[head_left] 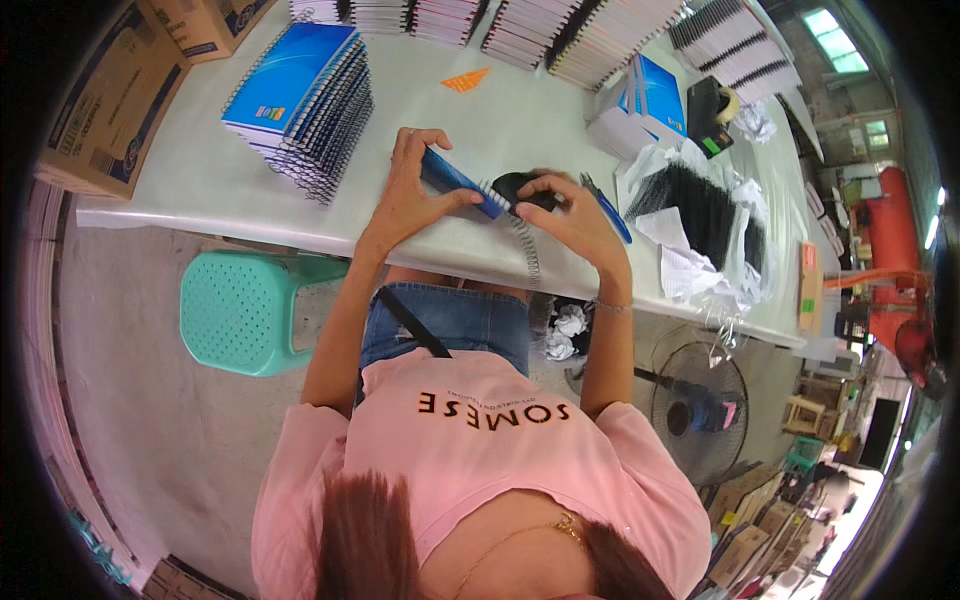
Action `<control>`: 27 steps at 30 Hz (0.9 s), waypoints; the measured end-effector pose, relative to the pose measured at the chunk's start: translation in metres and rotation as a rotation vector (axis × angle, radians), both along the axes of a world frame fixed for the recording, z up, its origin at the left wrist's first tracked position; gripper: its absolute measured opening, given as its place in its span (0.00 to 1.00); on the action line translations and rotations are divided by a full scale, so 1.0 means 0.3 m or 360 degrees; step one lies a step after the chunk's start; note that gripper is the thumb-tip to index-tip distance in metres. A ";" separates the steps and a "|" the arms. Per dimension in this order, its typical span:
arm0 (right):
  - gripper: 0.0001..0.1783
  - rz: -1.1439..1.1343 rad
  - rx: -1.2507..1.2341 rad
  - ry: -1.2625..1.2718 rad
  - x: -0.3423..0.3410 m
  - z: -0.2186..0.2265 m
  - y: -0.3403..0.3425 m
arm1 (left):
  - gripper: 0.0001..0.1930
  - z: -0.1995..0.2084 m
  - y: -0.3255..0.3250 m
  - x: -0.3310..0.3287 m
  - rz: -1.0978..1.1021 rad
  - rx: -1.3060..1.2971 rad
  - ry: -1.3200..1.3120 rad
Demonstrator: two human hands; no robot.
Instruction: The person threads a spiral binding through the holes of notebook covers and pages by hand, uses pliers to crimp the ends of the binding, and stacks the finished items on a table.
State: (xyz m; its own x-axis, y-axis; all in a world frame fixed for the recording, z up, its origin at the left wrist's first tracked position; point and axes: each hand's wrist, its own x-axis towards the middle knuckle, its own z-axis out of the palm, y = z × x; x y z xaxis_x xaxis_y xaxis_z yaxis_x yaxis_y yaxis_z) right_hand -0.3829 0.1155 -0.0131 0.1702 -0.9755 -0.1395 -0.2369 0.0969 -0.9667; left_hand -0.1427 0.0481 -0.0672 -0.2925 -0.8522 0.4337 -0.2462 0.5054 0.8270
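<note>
My left hand (415, 195) grips a blue-covered notebook (455, 180), held edge-on near the table's front edge, thumb on one side and fingers on the other. A spiral binding coil (527, 250) runs at the notebook's right end, and its loose length dangles over the table edge. My right hand (570, 215) is closed at the coil where it meets the notebook, fingertips bent inward. A dark rounded thing (512, 187) sits under those fingers; its kind is unclear. Just right of my right hand lie blue-handled pliers (607, 212).
A stack of blue spiral notebooks (300, 95) stands left on the white table (420, 90). Rows of bound notebooks (610, 40) line the back. At right, a bundle of black coils (690, 210) lies on crumpled white wrapping. A green stool (245, 312) and a fan (698, 405) stand below.
</note>
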 end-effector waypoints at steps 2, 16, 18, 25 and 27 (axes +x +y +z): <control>0.18 -0.0112 0.0059 -0.0337 -0.006 0.003 0.026 | 0.37 0.004 0.007 -0.003 -0.0012 0.0037 0.0005; 0.18 -0.0130 -0.0037 0.0317 0.027 0.053 0.030 | 0.61 -0.024 0.001 0.007 -0.0111 0.0292 0.0193; 0.20 -0.0155 0.0067 -0.0100 0.034 0.046 0.043 | 0.63 -0.023 0.004 0.011 -0.0100 0.0383 0.0208; 0.24 -0.0159 0.0076 0.0077 0.035 0.028 0.063 | 0.63 -0.006 0.006 0.009 -0.0161 0.0420 0.0181; 0.22 -0.0146 -0.0183 0.0591 0.038 0.026 0.045 | 0.62 0.010 -0.008 0.007 -0.0165 0.0464 0.0185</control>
